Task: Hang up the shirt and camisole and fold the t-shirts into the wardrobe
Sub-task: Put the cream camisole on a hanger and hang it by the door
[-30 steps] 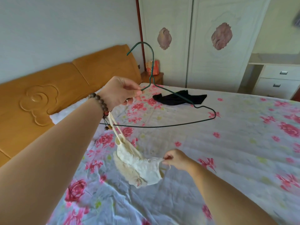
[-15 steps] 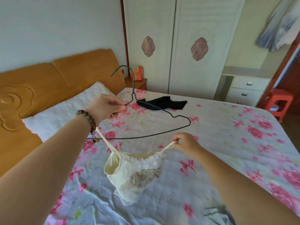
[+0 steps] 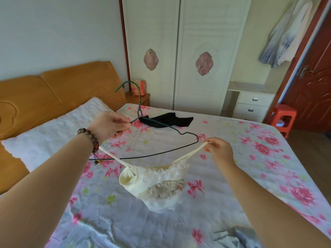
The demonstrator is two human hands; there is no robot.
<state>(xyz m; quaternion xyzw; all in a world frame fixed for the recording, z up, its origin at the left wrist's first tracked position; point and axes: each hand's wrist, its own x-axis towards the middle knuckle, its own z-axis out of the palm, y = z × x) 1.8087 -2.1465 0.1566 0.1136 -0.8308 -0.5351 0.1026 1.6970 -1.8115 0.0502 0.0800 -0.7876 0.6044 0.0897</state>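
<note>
The left grip [image 3: 107,125] holds the hanger [image 3: 139,101]; the right grip [image 3: 219,151] pinches the camisole [image 3: 161,185] strap.

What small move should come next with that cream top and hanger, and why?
Probably slip the strap that the right hand pinches over the green wire hanger's free end: that strap sits just beside the tip, and the cream frilled camisole hangs below.

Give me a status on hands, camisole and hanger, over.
Left hand grips green wire hanger. Right hand pinches one strap; cream camisole hangs between hands, above the bed. Wardrobe doors shut.
</note>
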